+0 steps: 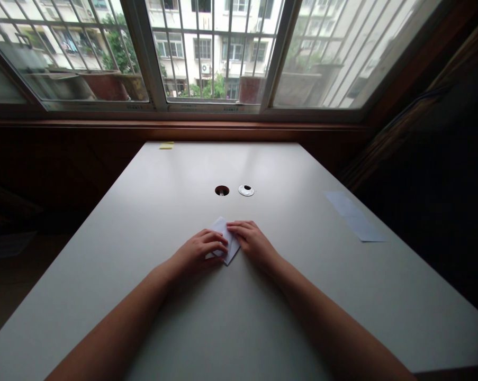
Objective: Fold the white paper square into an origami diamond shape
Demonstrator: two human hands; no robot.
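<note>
A small folded sheet of white paper (231, 250) lies on the white table, with one corner pointing toward me. My left hand (202, 247) is at its left side, fingers curled over the paper and thumb low by the near corner. From the right, my right hand (255, 244) has its fingertips together on the upper right part of the paper, and its thumb is by the right edge. Both hands hold the paper between them. Parts of its left side are hidden under my left fingers.
Beyond the paper, the table (175, 185) has a round hole (222, 190), and a white ring-shaped cover (246, 190) lies beside it. Another white sheet (353, 216) rests near the right edge. Yellow strips (167, 145) lie at the far left corner. A barred window (215, 53) stands behind.
</note>
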